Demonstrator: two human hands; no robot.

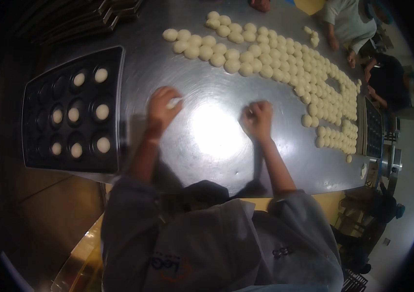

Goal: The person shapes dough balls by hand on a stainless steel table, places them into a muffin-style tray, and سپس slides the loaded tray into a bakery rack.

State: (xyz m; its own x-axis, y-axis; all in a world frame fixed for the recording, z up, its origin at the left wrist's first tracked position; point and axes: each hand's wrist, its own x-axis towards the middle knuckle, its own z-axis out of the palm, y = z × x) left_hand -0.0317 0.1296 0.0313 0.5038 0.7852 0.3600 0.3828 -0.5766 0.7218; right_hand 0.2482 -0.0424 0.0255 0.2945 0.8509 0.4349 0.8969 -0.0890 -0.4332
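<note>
My left hand [163, 107] is closed on a small pale piece of dough [173, 103], just above the steel table [212, 165]. My right hand [258, 117] is curled a short way to its right, its fingers bent; what is inside them is too hidden to make out. A dark multi-cup baking tray [44, 97] lies to the left, with pale dough balls [102, 112] in several of its cups. Many more dough balls [280, 63] sit in long rows across the back and right of the table, beyond my right hand.
Stacked metal trays [95, 17] stand at the back left. Two co-workers [341, 19] [392, 78] work along the far right edge, beside another dark tray [373, 126]. A person [372, 214] is at the lower right. A yellow surface [78, 253] shows below the table's near edge.
</note>
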